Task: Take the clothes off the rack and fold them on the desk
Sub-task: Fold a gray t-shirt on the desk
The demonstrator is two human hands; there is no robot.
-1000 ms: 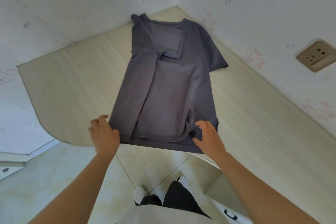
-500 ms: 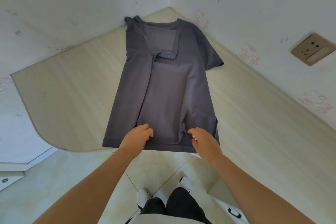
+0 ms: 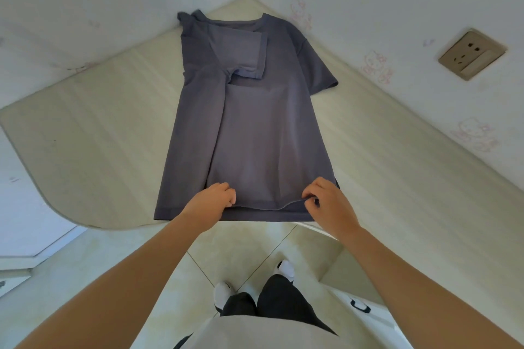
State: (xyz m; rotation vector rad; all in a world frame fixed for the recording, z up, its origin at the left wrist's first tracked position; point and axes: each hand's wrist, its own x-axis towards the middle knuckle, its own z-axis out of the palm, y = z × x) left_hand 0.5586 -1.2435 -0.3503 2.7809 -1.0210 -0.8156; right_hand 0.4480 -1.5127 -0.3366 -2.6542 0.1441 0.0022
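The left hand [image 3: 211,201] and the right hand [image 3: 326,202] both sit at the near hem [image 3: 266,207] of a grey-purple T-shirt [image 3: 269,136]. It lies flat on the desk [image 3: 99,136], its bottom edge along the desk's front lip at 6 o'clock. The left hand's fingers are curled down onto the hem and seem to grip it. The right hand pinches the hem between thumb and fingertips and raises a small ripple of cloth off the layer beneath.

The cloth looks thin, light and limp. It will drape and crease instead of holding a shape, and it should slide easily on the smooth desk top. Two spread grips on the hem, as here, seem the sound way to carry the lower part up toward the collar. One grip at the middle would likely let the corners sag.

Further out, the panel [image 3: 192,136] on the 9 o'clock side is already turned in over the body, with its sleeve [image 3: 241,51] laid across the chest. The other sleeve [image 3: 320,71] juts out flat toward 2 o'clock, not yet folded in. The collar [image 3: 235,26] lies at 12 o'clock, close to the corner where the walls meet. A wall socket [image 3: 470,55] sits beyond it at 2 o'clock.
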